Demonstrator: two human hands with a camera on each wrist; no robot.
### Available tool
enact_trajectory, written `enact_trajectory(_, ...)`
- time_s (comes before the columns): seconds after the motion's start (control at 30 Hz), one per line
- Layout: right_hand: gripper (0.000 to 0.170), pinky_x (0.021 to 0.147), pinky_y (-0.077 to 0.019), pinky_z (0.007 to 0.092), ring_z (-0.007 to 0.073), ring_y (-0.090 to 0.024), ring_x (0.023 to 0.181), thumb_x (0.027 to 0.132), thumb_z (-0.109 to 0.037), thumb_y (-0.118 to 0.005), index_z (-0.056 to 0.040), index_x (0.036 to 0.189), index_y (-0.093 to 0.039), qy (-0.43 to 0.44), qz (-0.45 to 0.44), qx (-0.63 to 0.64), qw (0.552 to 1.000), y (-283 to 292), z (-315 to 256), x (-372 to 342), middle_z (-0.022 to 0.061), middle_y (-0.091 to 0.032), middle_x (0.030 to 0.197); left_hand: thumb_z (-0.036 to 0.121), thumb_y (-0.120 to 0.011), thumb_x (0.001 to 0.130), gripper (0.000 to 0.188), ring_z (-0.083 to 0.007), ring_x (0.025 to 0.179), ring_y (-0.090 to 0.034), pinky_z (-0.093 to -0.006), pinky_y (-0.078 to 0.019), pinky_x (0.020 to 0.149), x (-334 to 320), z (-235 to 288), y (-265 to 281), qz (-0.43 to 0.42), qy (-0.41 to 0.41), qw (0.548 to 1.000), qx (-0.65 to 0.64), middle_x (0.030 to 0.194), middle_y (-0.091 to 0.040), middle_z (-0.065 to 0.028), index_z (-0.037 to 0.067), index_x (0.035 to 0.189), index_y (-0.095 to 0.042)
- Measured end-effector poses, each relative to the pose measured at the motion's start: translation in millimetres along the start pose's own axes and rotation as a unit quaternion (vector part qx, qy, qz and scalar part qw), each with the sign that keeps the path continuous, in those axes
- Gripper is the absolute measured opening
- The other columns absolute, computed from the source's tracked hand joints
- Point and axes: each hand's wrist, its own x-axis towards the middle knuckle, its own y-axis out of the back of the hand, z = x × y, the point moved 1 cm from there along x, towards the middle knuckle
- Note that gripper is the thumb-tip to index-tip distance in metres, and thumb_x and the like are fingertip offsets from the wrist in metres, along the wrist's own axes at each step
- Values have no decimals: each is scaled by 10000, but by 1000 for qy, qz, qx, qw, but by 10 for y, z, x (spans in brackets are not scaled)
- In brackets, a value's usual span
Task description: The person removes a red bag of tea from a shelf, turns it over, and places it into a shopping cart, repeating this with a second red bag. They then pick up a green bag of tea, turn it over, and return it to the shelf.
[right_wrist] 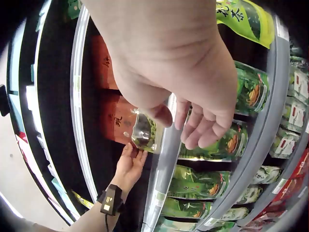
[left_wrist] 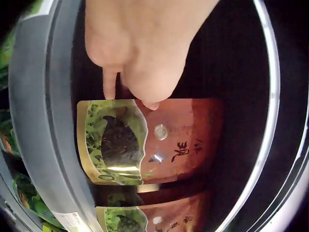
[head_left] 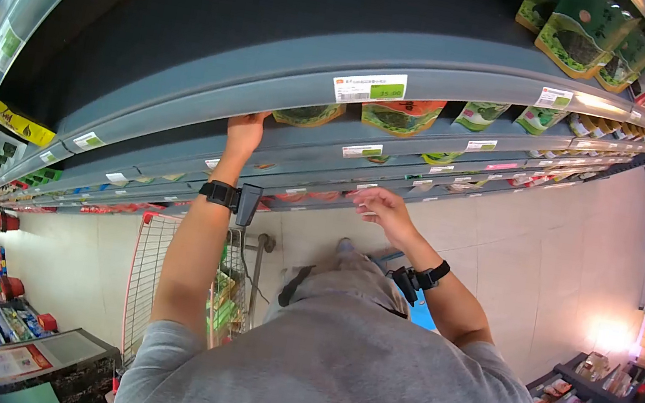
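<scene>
Near the shelf's (left_wrist: pixel 63 140) front edge, a red-and-green pouch (left_wrist: pixel 169 140) stands face-out, presumably for display; the left hand's (left_wrist: pixel 140 48) fingers touch its side, pinching or not I cannot tell, the right hand's (head_left: pixel 385 213) loosely parted, empty.

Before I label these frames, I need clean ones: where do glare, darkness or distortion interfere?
Head: fisheye bends the shelf edge, with white glare toward the right. Left wrist: glints on the pouch, darkness beside it. Right wrist: strong bowing, black corners.

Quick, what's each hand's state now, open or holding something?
Left hand: fingers at the orange-and-green pouch; grip can't be told.
Right hand: open, holding nothing.
</scene>
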Motion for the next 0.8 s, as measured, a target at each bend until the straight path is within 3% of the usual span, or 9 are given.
enact_trajectory(0.1,215,811,-466,299,159,-607,961,914,-177,-554,-74,1099,-588,-15,-17,-18,1000,-77,42,67,57,-643,1083,156,-583,932,133,-132,939,-603,-312,-531,731,-137,269,-14,58,23,987,-149,971,-610,-22,72,1033,-602)
enact_trajectory(0.2,217,818,-471,300,164,-606,967,923,-171,-545,-73,1113,-585,-22,-29,-31,999,-250,-24,100,65,-637,1091,182,-562,948,144,-118,912,-596,-301,-516,741,-199,232,129,79,81,980,-161,986,-608,-3,87,1047,-604)
enact_trajectory(0.3,220,822,-480,303,172,-607,963,929,-156,-545,-64,1124,-585,-19,-41,-22,999,-420,-43,142,76,-629,1088,196,-550,954,170,-105,872,-583,-291,-504,723,-379,678,308,36,65,963,-259,1002,-607,-3,92,1082,-590)
enact_trajectory(0.33,227,824,-480,307,173,-606,970,931,-159,-544,-62,1133,-581,-16,-49,-20,998,-477,-46,162,81,-627,1093,218,-576,944,195,-71,781,-553,-244,-471,640,-443,811,319,64,100,945,-305,926,-606,-2,69,1069,-569)
enact_trajectory(0.47,268,826,-484,321,182,-606,993,939,-201,-544,-44,1155,-563,-21,-114,122,986,-817,-199,104,106,-624,1114,255,-558,949,184,-58,776,-564,-225,-470,636,-918,724,608,-7,106,941,-322,909,-612,10,81,1006,-544)
enact_trajectory(0.57,306,785,-497,301,164,-607,968,916,-210,-594,-18,1151,-554,7,-166,142,976,-1194,-314,-51,99,-623,1105,248,-550,952,183,-64,774,-574,-227,-488,668,-1414,835,727,6,156,934,-321,907,-614,1,76,1014,-536)
enact_trajectory(0.67,401,765,-489,286,123,-583,899,883,-255,-659,-14,1178,-532,52,-170,-129,976,-1459,-150,-77,62,-617,1058,235,-553,950,180,-84,799,-592,-247,-508,704,-1883,798,910,36,218,925,-309,933,-619,-19,67,1012,-535)
enact_trajectory(0.77,389,695,-485,259,91,-559,811,839,-227,-716,-9,1123,-561,-35,-193,-126,972,-1683,90,-69,35,-616,967,221,-553,950,186,-106,845,-600,-267,-509,749,-2260,741,1104,82,199,911,-350,988,-623,-39,51,1019,-522)
enact_trajectory(0.8,328,664,-485,259,87,-563,766,839,-222,-716,-9,1059,-598,-19,-201,-132,971,-1759,179,-61,28,-628,915,149,-559,936,225,-130,922,-599,-287,-493,822,-2402,640,1175,81,188,901,-383,1053,-620,-53,32,1119,-501)
